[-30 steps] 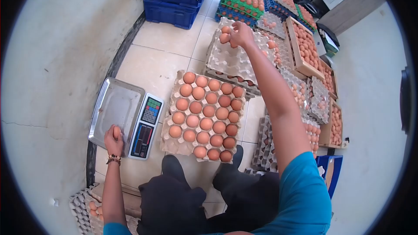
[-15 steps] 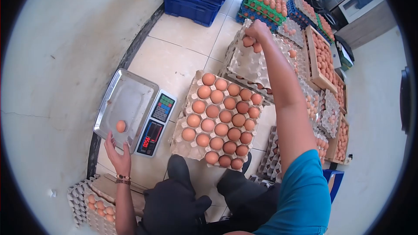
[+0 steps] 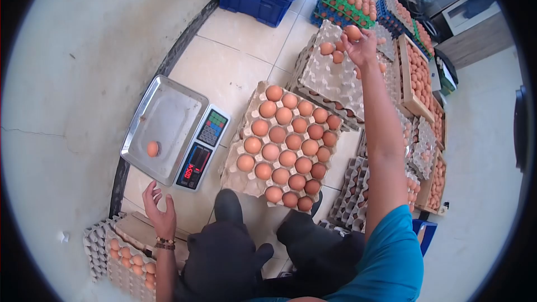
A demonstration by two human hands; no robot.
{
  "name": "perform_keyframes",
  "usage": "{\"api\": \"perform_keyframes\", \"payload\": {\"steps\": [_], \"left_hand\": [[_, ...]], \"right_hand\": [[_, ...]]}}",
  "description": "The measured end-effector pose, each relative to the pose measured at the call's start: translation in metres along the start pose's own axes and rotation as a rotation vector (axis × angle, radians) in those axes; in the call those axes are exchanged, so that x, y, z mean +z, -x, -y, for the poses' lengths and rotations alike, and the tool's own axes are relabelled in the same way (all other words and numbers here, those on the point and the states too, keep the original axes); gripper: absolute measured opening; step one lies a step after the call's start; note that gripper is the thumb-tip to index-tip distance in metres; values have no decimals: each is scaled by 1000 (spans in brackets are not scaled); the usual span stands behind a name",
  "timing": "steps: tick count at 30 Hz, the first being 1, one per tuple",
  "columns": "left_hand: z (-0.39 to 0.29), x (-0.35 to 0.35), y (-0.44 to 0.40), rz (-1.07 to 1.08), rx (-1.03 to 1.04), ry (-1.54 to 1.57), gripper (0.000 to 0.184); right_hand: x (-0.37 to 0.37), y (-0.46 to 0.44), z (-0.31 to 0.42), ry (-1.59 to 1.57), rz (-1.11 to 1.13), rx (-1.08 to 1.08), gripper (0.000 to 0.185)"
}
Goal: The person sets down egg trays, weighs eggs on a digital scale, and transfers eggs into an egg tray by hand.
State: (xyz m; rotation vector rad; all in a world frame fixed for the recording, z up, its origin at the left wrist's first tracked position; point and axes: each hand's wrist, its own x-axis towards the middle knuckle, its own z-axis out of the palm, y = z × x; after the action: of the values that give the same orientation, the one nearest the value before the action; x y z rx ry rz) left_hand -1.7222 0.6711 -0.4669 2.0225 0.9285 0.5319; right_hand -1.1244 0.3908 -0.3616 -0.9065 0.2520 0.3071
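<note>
My right hand (image 3: 361, 49) is raised over a stack of grey pulp egg trays (image 3: 319, 81), its fingers closed around a brown egg (image 3: 352, 33). A few loose eggs (image 3: 326, 48) sit on the top tray just left of that hand. My left hand (image 3: 160, 208) hovers with fingers apart, holding nothing, below the near edge of a digital scale's metal pan (image 3: 168, 113). A single egg (image 3: 152, 148) lies on the pan, and the scale's display (image 3: 193, 166) glows red. Between my hands, in front of my feet, stands a nearly full tray of eggs (image 3: 240, 182).
Blue crates (image 3: 254, 4) stand at the back by the wall. Green and blue trays of eggs (image 3: 349, 8) are stacked beyond. Wooden crates of eggs (image 3: 411, 98) line the right side. More egg trays (image 3: 131, 274) stand at lower left.
My left hand has drawn back from the egg on the pan. My right hand has moved to the right and now visibly holds an egg. The displayed digits differ.
</note>
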Motion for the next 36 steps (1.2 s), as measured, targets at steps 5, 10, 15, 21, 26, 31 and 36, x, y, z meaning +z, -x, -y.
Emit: {"api": "perform_keyframes", "payload": {"steps": [5,10,15,21,26,31,36], "left_hand": [[-3,-2,14,32,-24,23,49],[2,-11,20,32,-59,55,45],[8,-15,24,0,-67,84,44],[12,-24,22,-1,-108,111,39],[-6,-34,2,-10,-179,301,32],[-84,-45,-36,260,-83,663,36],[-154,-45,-29,767,-261,1232,51]], "right_hand": [[-24,-47,-13,1105,-7,-301,11],[-17,-40,-27,1827,164,-522,42],[-17,-18,-51,2082,245,-727,37],[-18,-6,-54,1837,152,-770,33],[7,82,-47,1064,139,-346,37],[69,243,-74,1142,531,-170,38],[103,361,-120,1226,1096,-247,35]]}}
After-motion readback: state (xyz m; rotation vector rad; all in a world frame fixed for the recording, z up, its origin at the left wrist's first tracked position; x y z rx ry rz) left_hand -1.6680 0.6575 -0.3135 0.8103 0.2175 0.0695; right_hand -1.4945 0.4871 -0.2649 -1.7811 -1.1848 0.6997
